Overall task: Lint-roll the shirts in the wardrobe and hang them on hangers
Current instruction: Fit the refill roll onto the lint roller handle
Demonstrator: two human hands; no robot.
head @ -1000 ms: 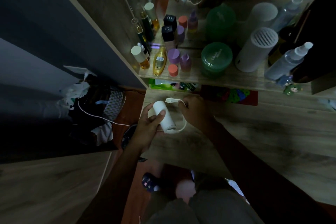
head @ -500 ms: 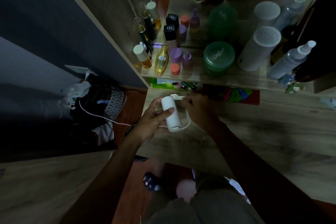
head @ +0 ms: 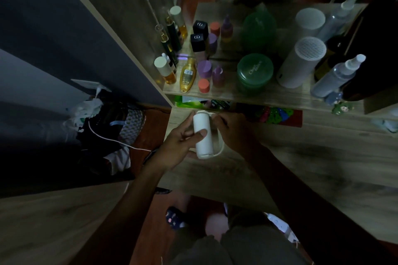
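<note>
At the near edge of the dim scene, the person's legs stood over a reddish floor, beside a dark patterned slipper (head: 173, 217). Above them, over the near part of a wooden desk (head: 312, 168), the left hand (head: 179, 142) was wrapped around a white lint roller (head: 201, 135), thumb pressed on its front and fingers curled behind it. The right hand (head: 233, 129), just right of the roller, pinched the white looped handle (head: 219, 148) near its top end; the shirts and hangers were not in view. To the left, a white cable (head: 112, 140) crossed a heap of dark clothes (head: 107, 127) on the floor. Farther off, a shelf (head: 269, 94) held small bottles (head: 187, 73), a green jar (head: 255, 70), a white ribbed cylinder (head: 301, 62) and a clear spray bottle (head: 338, 75), doubled in a mirror behind.
</note>
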